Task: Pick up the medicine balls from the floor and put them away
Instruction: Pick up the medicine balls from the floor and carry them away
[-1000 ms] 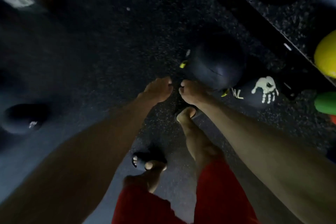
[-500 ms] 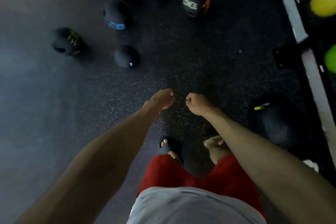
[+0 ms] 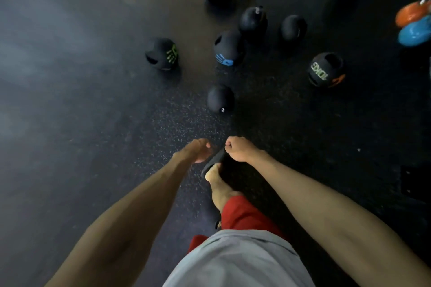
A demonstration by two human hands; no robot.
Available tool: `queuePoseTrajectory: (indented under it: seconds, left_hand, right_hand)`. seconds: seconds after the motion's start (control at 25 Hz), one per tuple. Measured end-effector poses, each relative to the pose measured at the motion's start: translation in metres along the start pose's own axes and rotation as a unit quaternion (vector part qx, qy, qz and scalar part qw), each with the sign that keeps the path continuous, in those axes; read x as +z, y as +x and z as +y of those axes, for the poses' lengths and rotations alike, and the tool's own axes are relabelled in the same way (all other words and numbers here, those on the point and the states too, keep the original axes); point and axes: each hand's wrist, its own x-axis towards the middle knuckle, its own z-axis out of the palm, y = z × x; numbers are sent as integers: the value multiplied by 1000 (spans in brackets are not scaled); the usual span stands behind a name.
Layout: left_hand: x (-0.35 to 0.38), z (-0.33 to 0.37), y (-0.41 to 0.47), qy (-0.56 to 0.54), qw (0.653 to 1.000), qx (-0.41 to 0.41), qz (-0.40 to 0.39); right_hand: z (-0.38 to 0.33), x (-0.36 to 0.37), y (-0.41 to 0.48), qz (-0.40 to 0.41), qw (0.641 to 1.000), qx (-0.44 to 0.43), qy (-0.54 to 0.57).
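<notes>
**Head view.** Both bare arms extend forward and down over the dark speckled rubber floor. The left hand hangs with its fingers loosely curled and part of the palm showing, and it holds nothing. The right hand is drawn tighter into a fist and is likewise empty. This carriage suits walking rather than reaching: a foot in a black sandal is raised just beneath the hands, above red shorts and a grey shirt.

The medicine balls all lie on the floor ahead, none in hand.
- Nearest is a small plain black ball, a little beyond the hands.
- Farther off are a black ball with a green handprint and a black ball with a blue mark.
- To the right is a black handled ball lettered 10KG.
- More black balls cluster behind.

Their scatter suggests loose gear not yet collected. The rounded orange and blue items at the right edge are too blurred to identify.

Judged step: approach to the next ball, with most of the clearing yet to do.
</notes>
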Motion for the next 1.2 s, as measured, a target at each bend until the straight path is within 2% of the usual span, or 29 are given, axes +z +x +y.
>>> queuePoseTrajectory:
  seconds: [0.2, 0.4, 0.56, 0.68, 0.84, 1.04, 1.08, 1.2]
  left_hand:
    - [-107, -12, 79, 23, 1000, 9, 3]
    - [-205, -12, 145, 61, 998, 30, -15]
    - [-252, -14, 208, 192, 977, 63, -66]
    - [-280, -16, 267, 232, 966, 83, -83]
    - [-332, -2, 366, 304, 934, 141, -124]
    - [-399, 53, 433, 373, 864, 271, -205]
    - [-405, 61, 448, 385, 852, 282, -217]
    - [-404, 76, 480, 426, 813, 317, -239]
  right_hand:
    - [-41, -59, 102, 4, 1000, -10, 16]
    - [-72, -112, 173, -4, 998, 23, 52]
    - [-80, -135, 217, -16, 994, 58, 95]
    - [-82, -144, 253, -1, 983, 106, 148]
    - [-98, -166, 309, 43, 950, 201, 234]
    - [-131, -198, 355, 114, 872, 310, 361]
    - [-137, -201, 364, 136, 850, 325, 393]
    - [-149, -194, 393, 149, 816, 358, 429]
